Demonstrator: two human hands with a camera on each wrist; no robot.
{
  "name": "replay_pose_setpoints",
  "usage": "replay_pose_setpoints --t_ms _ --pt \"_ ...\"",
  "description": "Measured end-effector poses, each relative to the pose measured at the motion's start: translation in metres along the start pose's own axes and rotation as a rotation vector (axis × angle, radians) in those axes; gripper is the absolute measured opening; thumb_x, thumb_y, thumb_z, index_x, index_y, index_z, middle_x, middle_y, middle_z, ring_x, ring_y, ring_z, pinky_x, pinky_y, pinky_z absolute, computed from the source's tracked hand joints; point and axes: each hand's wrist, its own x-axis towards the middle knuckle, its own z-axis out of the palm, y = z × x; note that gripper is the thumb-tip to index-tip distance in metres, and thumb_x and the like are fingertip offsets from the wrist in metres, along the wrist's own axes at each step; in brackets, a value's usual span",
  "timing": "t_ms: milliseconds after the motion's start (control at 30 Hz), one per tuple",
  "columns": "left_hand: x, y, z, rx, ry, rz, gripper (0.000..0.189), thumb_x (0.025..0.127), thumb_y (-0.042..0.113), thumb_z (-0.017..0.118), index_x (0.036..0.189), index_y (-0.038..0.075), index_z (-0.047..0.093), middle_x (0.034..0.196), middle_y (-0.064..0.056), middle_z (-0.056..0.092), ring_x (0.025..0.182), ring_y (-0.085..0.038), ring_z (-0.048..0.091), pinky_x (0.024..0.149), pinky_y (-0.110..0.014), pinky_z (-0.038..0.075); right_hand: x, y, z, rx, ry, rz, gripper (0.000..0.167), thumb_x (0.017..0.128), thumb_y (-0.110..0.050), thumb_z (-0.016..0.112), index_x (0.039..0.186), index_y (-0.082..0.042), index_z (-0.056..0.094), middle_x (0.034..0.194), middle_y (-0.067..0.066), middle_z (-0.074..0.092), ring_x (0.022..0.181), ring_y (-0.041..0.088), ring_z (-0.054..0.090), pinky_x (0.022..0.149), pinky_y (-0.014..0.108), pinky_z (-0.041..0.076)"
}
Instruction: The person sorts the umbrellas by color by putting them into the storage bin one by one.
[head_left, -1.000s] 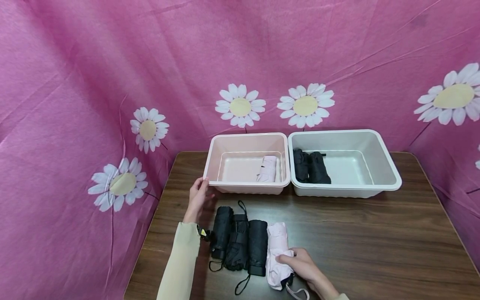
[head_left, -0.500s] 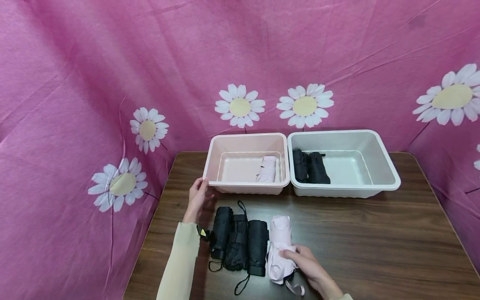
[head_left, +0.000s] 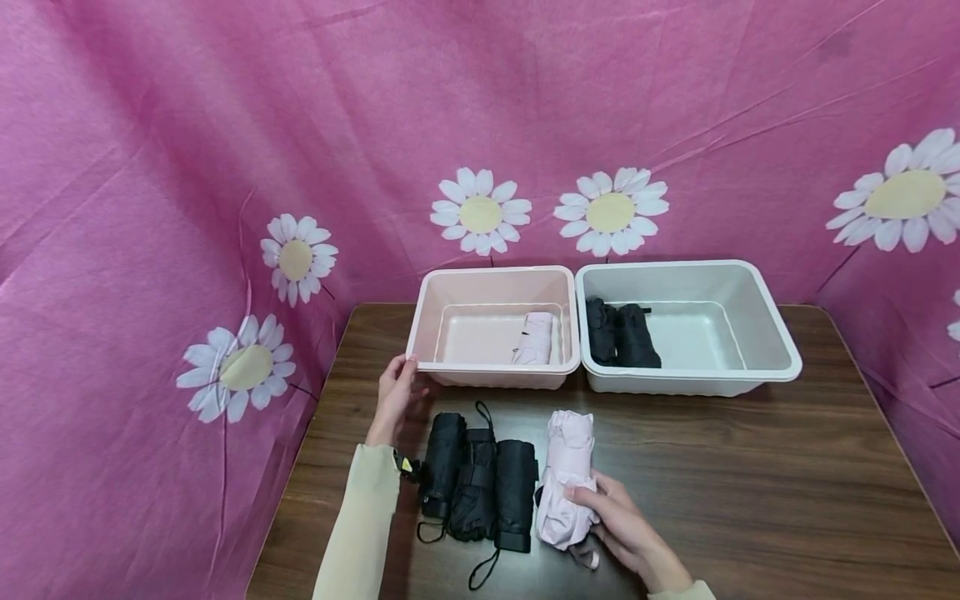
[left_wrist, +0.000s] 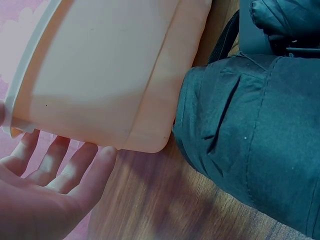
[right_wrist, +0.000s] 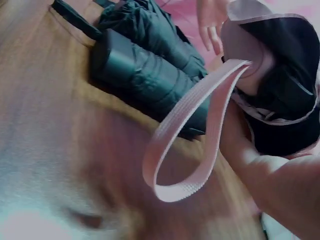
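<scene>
My right hand (head_left: 626, 525) grips the lower part of a folded pale pink umbrella (head_left: 566, 475), thumb across its top. The umbrella seems slightly raised above the table, and its pink wrist strap (right_wrist: 185, 107) hangs in a loop in the right wrist view. My left hand (head_left: 393, 396) holds the near left corner of the pink bin (head_left: 487, 367), thumb at the rim and fingers against the outer wall. Left of the held umbrella, three folded black umbrellas (head_left: 515, 496) lie side by side. Another pale pink umbrella (head_left: 533, 337) lies inside the pink bin.
Right beside the pink bin stands a white bin (head_left: 690, 375) with two folded black umbrellas (head_left: 637, 337) at its left end. Both bins are at the back of the wooden table (head_left: 750, 483), before a pink flowered cloth (head_left: 375, 167).
My right hand has moved the pink umbrella forward and a little to the right, away from the black umbrellas. The left hand has stayed at the bin's corner.
</scene>
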Motion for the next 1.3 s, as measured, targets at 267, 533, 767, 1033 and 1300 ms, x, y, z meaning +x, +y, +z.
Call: replay_pose_setpoints --t_ms 267,533,767,1033,1300 --pt "0.017 -0.018 -0.003 -0.015 0.002 -0.018 0.041 0.1 0.027 0.051 0.132 0.001 0.049 0.121 -0.017 0.053 0.094 -0.02 0.06 0.082 -0.044 0.057 0.001 -0.017 0.003 -0.036 0.027 -0.071 0.04 0.092 -0.006 0.055 0.128 0.006 0.041 0.102 -0.002 0.068 0.092 0.01 0.065 0.083 0.028 0.056" --pt "0.016 -0.017 -0.001 -0.012 0.009 -0.008 0.038 0.101 0.029 0.05 0.129 0.004 0.051 0.112 -0.013 0.05 0.106 -0.034 0.055 0.092 -0.054 0.052 0.003 -0.03 0.005 -0.09 0.075 -0.142 0.043 0.092 -0.006 0.057 0.128 0.01 0.04 0.103 -0.004 0.068 0.094 0.009 0.064 0.085 0.025 0.055" --pt "0.016 -0.019 -0.001 -0.01 0.016 -0.008 0.036 0.1 0.029 0.051 0.128 0.005 0.051 0.113 -0.014 0.05 0.109 -0.039 0.053 0.093 -0.056 0.051 0.003 -0.043 0.012 -0.118 0.149 -0.183 0.046 0.09 -0.004 0.058 0.128 0.014 0.04 0.102 -0.003 0.067 0.093 0.008 0.063 0.083 0.024 0.054" --pt "0.015 -0.019 -0.003 0.011 0.004 -0.03 0.043 0.1 0.033 0.05 0.132 0.005 0.049 0.129 -0.02 0.048 0.109 -0.034 0.055 0.094 -0.052 0.052 0.003 -0.059 0.016 -0.152 0.169 -0.221 0.053 0.091 -0.004 0.058 0.134 0.016 0.034 0.106 -0.004 0.064 0.096 0.006 0.06 0.085 0.021 0.052" --pt "0.014 -0.018 -0.004 0.02 -0.018 -0.034 0.047 0.101 0.034 0.048 0.137 0.003 0.045 0.133 -0.022 0.046 0.097 -0.021 0.058 0.094 -0.052 0.052 0.005 -0.077 0.019 -0.164 0.149 -0.266 0.055 0.09 -0.002 0.057 0.136 0.015 0.032 0.107 -0.005 0.063 0.096 0.007 0.059 0.085 0.02 0.052"
